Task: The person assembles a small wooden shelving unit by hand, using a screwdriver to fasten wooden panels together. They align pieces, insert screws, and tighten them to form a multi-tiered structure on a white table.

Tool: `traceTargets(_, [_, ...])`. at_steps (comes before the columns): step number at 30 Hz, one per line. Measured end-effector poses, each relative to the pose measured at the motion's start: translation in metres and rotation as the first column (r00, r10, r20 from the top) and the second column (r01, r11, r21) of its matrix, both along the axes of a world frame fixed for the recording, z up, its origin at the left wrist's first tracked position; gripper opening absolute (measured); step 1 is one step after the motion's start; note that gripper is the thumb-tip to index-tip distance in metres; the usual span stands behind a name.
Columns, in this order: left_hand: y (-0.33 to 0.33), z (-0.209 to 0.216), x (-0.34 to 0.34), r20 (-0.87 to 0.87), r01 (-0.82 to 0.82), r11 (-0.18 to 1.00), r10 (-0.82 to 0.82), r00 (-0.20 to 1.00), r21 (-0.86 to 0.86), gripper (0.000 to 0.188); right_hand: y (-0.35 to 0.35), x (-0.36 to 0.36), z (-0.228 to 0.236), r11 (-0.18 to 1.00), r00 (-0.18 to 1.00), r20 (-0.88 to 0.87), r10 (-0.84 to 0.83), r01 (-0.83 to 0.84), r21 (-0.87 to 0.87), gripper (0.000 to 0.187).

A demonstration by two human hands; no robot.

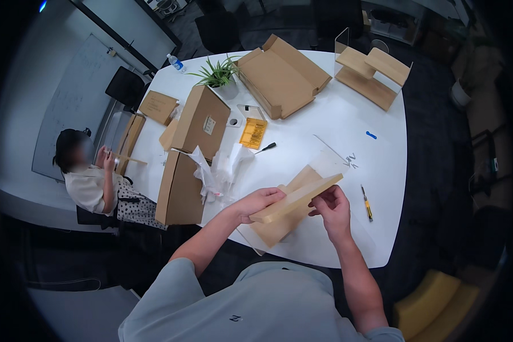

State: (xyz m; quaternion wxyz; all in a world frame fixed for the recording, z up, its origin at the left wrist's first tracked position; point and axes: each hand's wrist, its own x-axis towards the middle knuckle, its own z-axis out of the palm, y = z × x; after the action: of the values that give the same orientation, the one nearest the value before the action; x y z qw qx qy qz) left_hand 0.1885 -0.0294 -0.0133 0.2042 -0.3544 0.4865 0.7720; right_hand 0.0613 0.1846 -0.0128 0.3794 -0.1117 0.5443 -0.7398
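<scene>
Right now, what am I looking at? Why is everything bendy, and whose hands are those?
There's no robot here. This one picture comes from a camera on somebody's head, looking down; its very wide lens bends straight edges. The bare hands belong to that somebody. The left hand holds a pale wooden board, and the right hand is at its other end. Below it, a second board lies on the white table. A yellow screwdriver, a plant and an open cardboard box are there too.
</scene>
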Motion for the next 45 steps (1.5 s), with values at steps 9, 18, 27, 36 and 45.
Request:
traceTargets(9, [0.051,-0.006,-0.008,-0.050,0.039,0.999,-0.040,0.998,-0.011,0.025,0.040,0.003,-0.020,0.998,0.999,-0.027,-0.042,0.043,0.046,0.027])
traceTargets(18, [0.101,-0.007,0.002,-0.030,-0.128,0.946,0.144,0.989,0.296,0.024,0.052,0.034,-0.041,0.988,0.871,0.482,-0.091,0.140,-0.067,0.041])
traceTargets(27, [0.097,-0.052,0.021,-0.254,0.229,0.865,-0.368,0.895,-0.447,0.032,0.025,0.042,-0.061,0.968,0.712,0.698,-0.072,0.218,-0.123,0.039])
traceTargets(36, [-0.104,-0.130,0.086,-0.109,0.127,0.788,-0.239,0.965,-0.603,0.029,-0.006,0.016,-0.115,0.953,0.473,0.862,-0.185,0.300,0.040,0.033])
traceTargets(45, [-0.076,-0.170,0.098,-0.057,0.305,0.885,-0.345,0.937,-0.352,0.033,-0.055,0.001,-0.131,0.749,0.639,0.441,-0.630,0.350,0.563,0.033])
